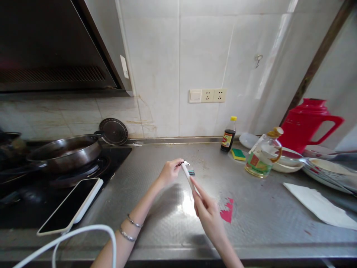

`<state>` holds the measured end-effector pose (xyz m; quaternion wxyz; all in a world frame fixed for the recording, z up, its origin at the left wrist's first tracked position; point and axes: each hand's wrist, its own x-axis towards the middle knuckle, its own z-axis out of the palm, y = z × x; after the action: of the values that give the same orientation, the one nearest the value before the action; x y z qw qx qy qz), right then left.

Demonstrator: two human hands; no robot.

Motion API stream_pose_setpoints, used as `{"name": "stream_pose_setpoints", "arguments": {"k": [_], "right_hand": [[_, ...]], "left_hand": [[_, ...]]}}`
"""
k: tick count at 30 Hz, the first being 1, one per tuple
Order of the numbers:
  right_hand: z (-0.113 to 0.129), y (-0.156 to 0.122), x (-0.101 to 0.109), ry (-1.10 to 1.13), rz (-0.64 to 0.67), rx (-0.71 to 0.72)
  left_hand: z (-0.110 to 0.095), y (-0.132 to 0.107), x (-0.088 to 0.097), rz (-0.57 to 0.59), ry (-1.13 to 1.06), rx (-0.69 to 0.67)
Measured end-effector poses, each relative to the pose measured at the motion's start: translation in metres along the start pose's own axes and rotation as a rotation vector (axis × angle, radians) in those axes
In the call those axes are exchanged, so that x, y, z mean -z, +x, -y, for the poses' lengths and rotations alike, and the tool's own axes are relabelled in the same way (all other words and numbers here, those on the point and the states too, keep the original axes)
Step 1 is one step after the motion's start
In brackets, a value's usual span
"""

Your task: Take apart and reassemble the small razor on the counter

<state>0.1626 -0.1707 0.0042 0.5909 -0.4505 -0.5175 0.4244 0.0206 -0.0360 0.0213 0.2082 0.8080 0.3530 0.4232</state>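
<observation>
My right hand [205, 208] is closed around a slim white stick-like handle [186, 173], which points up and away to the left. At its far end, the fingers of my left hand [169, 173] pinch together beside a small dark bit; what exactly they grip is too small to make out. Just behind the handle lies a small teal-and-dark strip [191, 172] on the steel counter [164, 227]. A torn pink-red piece [227, 210] rests to the right of my right hand.
A phone [69, 206] with a white cable lies at the hob's edge, near a steel pan [67, 152]. Along the right stand a soy sauce bottle [228, 136], a sponge [238, 154], an oil jug [260, 160], bowls, a red thermos jug [305, 124] and a white paper [318, 204].
</observation>
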Motion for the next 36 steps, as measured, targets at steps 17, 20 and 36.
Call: {"name": "stream_pose_setpoints", "arguments": {"k": [17, 20, 36], "right_hand": [[-0.003, 0.000, -0.002, -0.042, 0.066, -0.020], [-0.003, 0.001, -0.001, -0.049, 0.057, -0.008], [-0.006, 0.028, 0.019, -0.104, 0.061, 0.090]], "left_hand": [[0.004, -0.001, -0.003, -0.012, 0.085, -0.048], [0.003, -0.001, -0.002, -0.003, 0.092, -0.044], [-0.011, 0.001, -0.003, 0.170, -0.452, 0.415]]}}
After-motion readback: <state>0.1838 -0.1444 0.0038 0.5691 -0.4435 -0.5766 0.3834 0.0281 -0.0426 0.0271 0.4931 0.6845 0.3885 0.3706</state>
